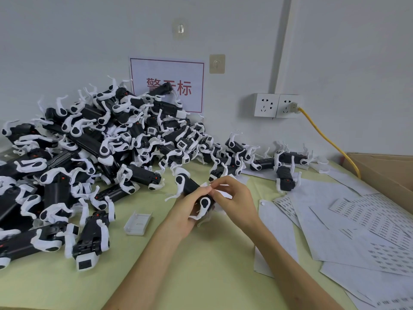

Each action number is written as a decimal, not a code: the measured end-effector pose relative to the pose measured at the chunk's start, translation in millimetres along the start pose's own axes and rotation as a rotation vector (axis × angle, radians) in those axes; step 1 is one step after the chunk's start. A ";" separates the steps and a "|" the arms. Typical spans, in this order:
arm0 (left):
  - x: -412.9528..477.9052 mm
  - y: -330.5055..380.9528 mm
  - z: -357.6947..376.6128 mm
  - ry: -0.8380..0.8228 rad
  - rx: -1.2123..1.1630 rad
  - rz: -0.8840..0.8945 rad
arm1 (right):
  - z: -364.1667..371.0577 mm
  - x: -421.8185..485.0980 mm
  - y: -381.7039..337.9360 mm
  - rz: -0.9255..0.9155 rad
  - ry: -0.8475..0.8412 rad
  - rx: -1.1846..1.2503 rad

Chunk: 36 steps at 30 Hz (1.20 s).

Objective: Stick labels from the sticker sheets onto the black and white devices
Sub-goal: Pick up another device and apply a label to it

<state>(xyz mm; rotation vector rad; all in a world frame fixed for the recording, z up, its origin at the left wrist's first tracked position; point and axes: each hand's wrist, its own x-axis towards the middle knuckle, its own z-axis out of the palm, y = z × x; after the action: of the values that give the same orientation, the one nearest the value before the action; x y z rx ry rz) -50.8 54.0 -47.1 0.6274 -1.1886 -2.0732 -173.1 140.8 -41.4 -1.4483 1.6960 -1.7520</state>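
Step in hand, I judge: label application. My left hand (190, 210) grips one black and white device (189, 185) at frame centre. My right hand (237, 198) pinches a white label (205, 185) at its upper end. Sticker sheets (368, 220) lie at 4 o'clock, the device pile (89, 142) at 10 o'clock. Next move: press the label flat and square.

Pale wall (89, 41), green tabletop (201, 265)

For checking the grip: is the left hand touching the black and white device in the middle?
Touching. The head view shows the left hand wrapped round the device.
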 end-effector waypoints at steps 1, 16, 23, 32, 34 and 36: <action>-0.1 1.1 0.2 0.012 0.000 -0.001 | -0.4 0.1 -0.5 0.001 0.011 0.000; -6.0 6.2 2.6 0.074 0.124 0.041 | -2.9 -0.3 -6.6 0.012 0.006 0.024; -11.1 7.0 6.6 0.028 0.224 0.047 | -8.6 -0.8 -10.9 0.046 -0.032 0.074; -9.7 13.9 6.5 -0.148 -0.100 -0.040 | -10.3 4.0 -6.2 0.079 0.094 -0.005; -8.7 18.8 2.1 -0.171 -0.152 -0.054 | -10.0 4.7 -5.9 0.071 0.162 -0.012; -7.8 16.6 1.0 -0.148 -0.076 -0.030 | -11.8 5.5 -5.9 0.083 0.214 0.001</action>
<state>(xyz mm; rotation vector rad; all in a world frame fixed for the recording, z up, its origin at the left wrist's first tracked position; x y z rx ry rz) -41.2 54.1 -31.4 0.4659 -1.1813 -2.2111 -182.5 144.7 -31.4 -1.2081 1.8299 -1.9192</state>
